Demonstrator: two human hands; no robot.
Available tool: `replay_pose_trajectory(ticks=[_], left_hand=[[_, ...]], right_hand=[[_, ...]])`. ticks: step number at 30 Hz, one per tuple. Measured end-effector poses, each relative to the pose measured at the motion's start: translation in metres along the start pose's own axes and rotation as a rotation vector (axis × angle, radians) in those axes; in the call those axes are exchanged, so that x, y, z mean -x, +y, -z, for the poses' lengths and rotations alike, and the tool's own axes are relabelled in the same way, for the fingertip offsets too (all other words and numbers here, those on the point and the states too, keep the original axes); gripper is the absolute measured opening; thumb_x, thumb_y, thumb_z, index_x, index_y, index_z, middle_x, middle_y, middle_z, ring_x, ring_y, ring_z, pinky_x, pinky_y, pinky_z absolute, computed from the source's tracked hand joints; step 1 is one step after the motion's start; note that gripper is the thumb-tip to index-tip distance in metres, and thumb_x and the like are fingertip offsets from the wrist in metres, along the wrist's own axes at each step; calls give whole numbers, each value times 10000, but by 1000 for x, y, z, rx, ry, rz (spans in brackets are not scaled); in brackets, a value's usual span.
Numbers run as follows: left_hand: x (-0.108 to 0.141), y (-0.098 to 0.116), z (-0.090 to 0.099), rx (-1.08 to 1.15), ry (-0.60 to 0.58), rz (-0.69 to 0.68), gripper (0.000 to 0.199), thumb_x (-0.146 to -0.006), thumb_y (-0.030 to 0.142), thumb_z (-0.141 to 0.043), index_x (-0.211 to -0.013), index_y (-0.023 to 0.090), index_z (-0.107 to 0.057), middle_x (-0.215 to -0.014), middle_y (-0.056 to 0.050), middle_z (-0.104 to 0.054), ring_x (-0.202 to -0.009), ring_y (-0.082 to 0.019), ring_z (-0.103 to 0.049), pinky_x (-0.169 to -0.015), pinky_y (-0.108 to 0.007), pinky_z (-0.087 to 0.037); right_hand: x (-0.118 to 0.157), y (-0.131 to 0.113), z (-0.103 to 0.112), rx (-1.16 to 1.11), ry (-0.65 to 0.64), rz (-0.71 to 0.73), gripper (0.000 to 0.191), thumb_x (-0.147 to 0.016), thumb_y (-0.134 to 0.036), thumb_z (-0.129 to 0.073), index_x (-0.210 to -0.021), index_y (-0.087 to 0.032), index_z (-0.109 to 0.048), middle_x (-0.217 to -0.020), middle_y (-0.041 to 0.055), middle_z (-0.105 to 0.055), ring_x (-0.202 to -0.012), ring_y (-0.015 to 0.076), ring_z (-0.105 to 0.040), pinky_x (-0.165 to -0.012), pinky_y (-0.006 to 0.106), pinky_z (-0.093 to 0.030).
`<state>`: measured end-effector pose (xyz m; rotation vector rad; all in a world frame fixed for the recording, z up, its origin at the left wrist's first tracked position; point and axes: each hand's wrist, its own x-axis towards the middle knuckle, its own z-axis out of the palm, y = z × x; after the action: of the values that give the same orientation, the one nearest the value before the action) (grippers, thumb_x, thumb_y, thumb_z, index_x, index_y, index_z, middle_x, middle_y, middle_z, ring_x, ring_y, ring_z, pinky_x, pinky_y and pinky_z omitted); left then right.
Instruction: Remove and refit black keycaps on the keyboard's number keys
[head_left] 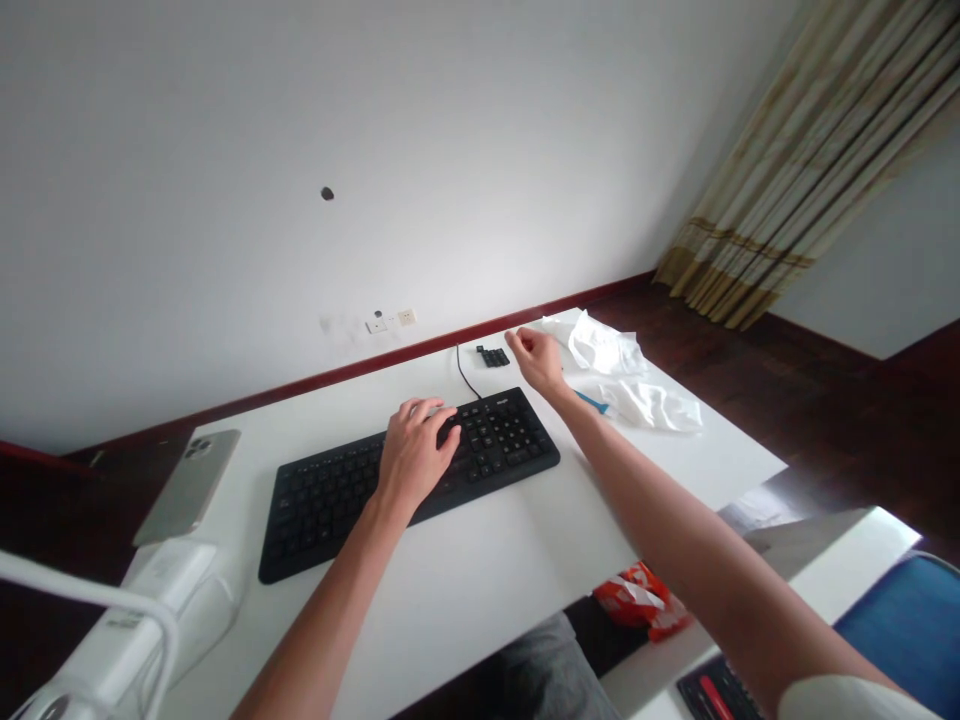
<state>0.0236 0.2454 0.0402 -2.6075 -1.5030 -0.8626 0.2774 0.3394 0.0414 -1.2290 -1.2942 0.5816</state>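
A black keyboard [330, 510] lies aslant on the white table, its cable [466, 375] running off the back. My left hand [416, 450] rests on it with fingers spread, left of the number pad. Beyond the keyboard's back right corner, my right hand [537, 360] is closed with thumb and fingers together; what it may hold is hidden. Just left of that hand sits a small group of loose black keycaps [493, 357]. Near my right wrist lies a blue tool [592, 402], partly hidden by the forearm and tissue.
Crumpled white tissues [649, 405] lie on the table's right side. At the left are a phone [191, 485] and a white device with a cable [150, 590]. A red-orange packet [641, 600] sits below the front edge. The wall [450, 150] stands behind the table [480, 590].
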Motion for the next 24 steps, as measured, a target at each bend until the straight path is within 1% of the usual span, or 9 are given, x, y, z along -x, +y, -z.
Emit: replay_pose_trajectory(ticks=[3, 6, 9, 11, 13, 15, 19, 21, 24], left_hand=[[12, -10, 3, 53, 11, 51, 193, -989, 251, -595, -1098, 253, -754, -1116, -63, -730, -1055, -246, -637, -987, -412, -521], [15, -11, 3, 58, 8, 66, 161, -967, 236, -622, -1072, 250, -743, -1107, -61, -718, -1024, -245, -637, -955, -401, -528], [15, -9, 3, 57, 13, 67, 160, -962, 230, -629, -1085, 250, -728, -1113, -66, -702, -1027, -245, -628, -935, -396, -522], [16, -8, 3, 62, 14, 74, 167, -967, 229, -624, -1102, 249, -720, -1116, -70, -693, -1035, -244, -618, -929, -395, -514], [17, -8, 3, 58, 10, 89, 161, -970, 237, -623, -1102, 250, -714, -1131, -70, -683, -1043, -247, -607, -926, -403, -505], [18, -8, 3, 54, -3, 106, 153, -971, 248, -626, -1099, 256, -710, -1140, -62, -674, -1053, -245, -597, -931, -404, -495], [19, -8, 3, 45, -18, 133, 161, -966, 258, -637, -1112, 266, -705, -1142, -52, -661, -1064, -242, -583, -945, -403, -479], [18, -8, 3, 45, -23, 141, 172, -965, 256, -636, -1122, 267, -703, -1146, -54, -658, -1070, -245, -578, -947, -405, -475], [18, -9, 3, 46, -38, 148, 174, -970, 260, -625, -1127, 264, -699, -1150, -61, -656, -1077, -252, -574, -940, -406, -472]], right_hand=[[3, 2, -3, 238, 15, 85, 430, -924, -447, -610, -595, -219, -452, -551, -52, -351, -565, 117, -293, -557, 280, -251], [2, 4, -8, 371, -18, 120, 305, -929, -421, -610, -702, -217, -590, -607, -35, -502, -588, 135, -415, -618, 290, -337], [-8, 9, -16, 507, -102, 173, 160, -914, -352, -631, -939, -214, -707, -826, 26, -690, -757, 186, -591, -746, 310, -437], [-17, 13, -23, 645, -182, 186, 206, -900, -304, -646, -1063, -205, -725, -974, 65, -737, -906, 216, -644, -859, 325, -465], [-28, 16, -32, 758, -242, 170, 258, -884, -292, -673, -1117, -197, -734, -1047, 89, -750, -987, 233, -659, -936, 338, -469], [-37, 16, -42, 818, -271, 143, 293, -868, -315, -707, -1132, -193, -747, -1053, 100, -759, -1003, 248, -671, -955, 353, -479], [-49, 14, -61, 904, -322, 87, 325, -813, -373, -776, -1086, -195, -778, -941, 97, -783, -968, 292, -699, -909, 391, -521], [-51, 10, -70, 936, -349, 68, 241, -788, -326, -788, -993, -199, -797, -882, 91, -788, -938, 301, -713, -887, 396, -533], [-52, -1, -78, 929, -378, 75, 129, -801, -192, -733, -910, -203, -801, -879, 76, -798, -895, 266, -730, -871, 358, -542]])
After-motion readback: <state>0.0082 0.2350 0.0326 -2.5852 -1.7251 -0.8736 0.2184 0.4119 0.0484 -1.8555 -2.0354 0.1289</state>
